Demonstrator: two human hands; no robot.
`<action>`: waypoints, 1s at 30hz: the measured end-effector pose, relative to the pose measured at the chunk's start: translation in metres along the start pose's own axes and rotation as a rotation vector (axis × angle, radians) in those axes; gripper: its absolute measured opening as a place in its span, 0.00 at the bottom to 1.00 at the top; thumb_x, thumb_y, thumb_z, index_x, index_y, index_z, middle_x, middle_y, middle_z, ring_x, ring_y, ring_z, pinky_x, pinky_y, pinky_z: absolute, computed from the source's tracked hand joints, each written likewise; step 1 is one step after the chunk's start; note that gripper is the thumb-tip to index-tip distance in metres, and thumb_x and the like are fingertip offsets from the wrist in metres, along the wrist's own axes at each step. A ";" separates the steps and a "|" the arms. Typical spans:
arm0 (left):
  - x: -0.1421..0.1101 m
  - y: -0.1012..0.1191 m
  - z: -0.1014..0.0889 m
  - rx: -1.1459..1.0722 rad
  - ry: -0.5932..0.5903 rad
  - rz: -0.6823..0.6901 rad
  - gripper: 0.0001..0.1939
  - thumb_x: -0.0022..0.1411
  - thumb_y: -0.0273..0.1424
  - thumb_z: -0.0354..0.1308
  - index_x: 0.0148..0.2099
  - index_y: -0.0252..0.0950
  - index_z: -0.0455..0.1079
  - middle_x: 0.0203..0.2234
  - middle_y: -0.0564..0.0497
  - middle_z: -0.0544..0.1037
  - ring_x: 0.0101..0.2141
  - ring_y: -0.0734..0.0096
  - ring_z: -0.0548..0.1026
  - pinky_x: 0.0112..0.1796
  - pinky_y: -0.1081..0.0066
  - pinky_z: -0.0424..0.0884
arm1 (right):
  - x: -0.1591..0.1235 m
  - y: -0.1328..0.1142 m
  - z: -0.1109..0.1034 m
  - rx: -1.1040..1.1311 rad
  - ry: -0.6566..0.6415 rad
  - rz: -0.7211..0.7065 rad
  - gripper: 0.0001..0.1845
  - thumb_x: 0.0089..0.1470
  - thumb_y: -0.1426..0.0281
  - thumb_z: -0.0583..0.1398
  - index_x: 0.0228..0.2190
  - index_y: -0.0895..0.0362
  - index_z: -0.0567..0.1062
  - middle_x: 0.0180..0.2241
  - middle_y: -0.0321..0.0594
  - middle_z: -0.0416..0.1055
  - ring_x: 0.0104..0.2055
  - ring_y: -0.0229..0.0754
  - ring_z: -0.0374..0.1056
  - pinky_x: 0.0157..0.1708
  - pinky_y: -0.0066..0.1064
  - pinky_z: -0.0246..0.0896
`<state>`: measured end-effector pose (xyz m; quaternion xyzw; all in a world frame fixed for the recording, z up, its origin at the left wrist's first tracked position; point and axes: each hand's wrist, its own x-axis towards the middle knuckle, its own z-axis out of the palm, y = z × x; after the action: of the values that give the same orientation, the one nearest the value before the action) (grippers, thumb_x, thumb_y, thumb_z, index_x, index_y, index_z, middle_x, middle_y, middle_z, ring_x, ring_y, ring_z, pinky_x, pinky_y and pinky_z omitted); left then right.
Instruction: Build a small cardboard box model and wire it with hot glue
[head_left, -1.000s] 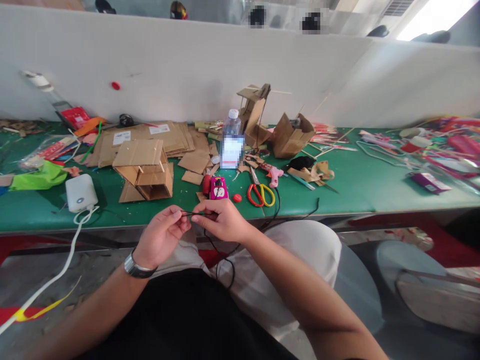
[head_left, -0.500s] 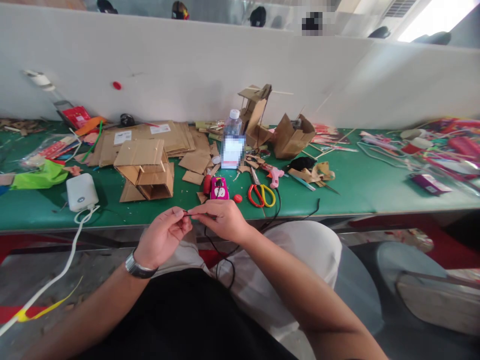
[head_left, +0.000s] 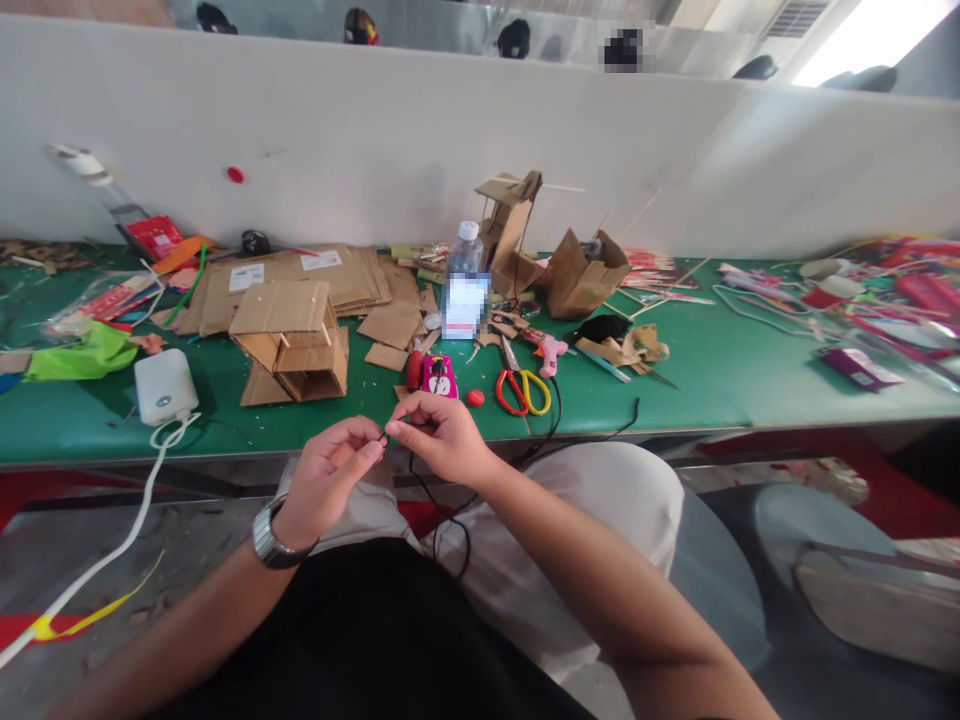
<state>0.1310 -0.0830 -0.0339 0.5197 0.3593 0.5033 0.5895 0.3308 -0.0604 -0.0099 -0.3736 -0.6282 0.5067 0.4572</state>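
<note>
Between my two hands, above my lap at the table's front edge, a thin black cord is pinched. My left hand, with a watch on its wrist, grips one part between thumb and fingers. Close beside it, my right hand pinches the cord with thumb and forefinger. More black cable hangs down over my legs; how it joins the pinched part is hidden. Just beyond my hands lie a magenta power strip, a red round cap, scissors with red and yellow handles, and a pink glue gun.
A cardboard box model stands on the green table, left of the power strip. Behind are a lit phone, a bottle and cardboard models. A white power bank with a cable sits at left.
My left hand has turned, its thumb now pointing up toward the right fingertips. The stretch of cord between my hands has become short. Things on the table have stayed put.
</note>
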 end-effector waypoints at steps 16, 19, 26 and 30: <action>0.004 0.009 0.011 -0.301 0.090 -0.133 0.14 0.54 0.37 0.79 0.37 0.35 0.81 0.29 0.50 0.81 0.30 0.74 0.77 0.35 0.74 0.75 | 0.001 0.008 0.003 0.034 0.021 -0.037 0.24 0.58 0.50 0.70 0.36 0.60 0.81 0.30 0.38 0.76 0.28 0.35 0.63 0.29 0.28 0.58; 0.003 0.006 0.009 -0.244 0.111 -0.114 0.15 0.54 0.39 0.78 0.37 0.36 0.81 0.30 0.50 0.82 0.31 0.72 0.78 0.36 0.73 0.76 | 0.001 0.008 0.003 0.051 -0.001 -0.048 0.23 0.60 0.51 0.69 0.37 0.60 0.81 0.33 0.42 0.79 0.33 0.38 0.69 0.33 0.29 0.64; 0.001 0.008 0.003 0.166 0.168 0.047 0.12 0.60 0.39 0.74 0.41 0.37 0.82 0.32 0.48 0.82 0.34 0.67 0.79 0.37 0.71 0.75 | -0.001 -0.001 0.000 -0.057 -0.063 -0.037 0.22 0.65 0.52 0.64 0.35 0.59 0.75 0.28 0.35 0.68 0.29 0.35 0.59 0.30 0.28 0.55; 0.001 0.014 0.002 0.364 0.146 0.217 0.05 0.62 0.33 0.72 0.41 0.39 0.83 0.36 0.47 0.83 0.37 0.64 0.79 0.41 0.70 0.74 | -0.001 -0.003 -0.003 -0.067 -0.185 -0.015 0.22 0.65 0.51 0.63 0.34 0.59 0.74 0.27 0.33 0.65 0.29 0.35 0.58 0.31 0.28 0.55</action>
<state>0.1297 -0.0833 -0.0199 0.6153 0.4280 0.5271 0.4005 0.3335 -0.0607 -0.0070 -0.3356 -0.6871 0.5145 0.3880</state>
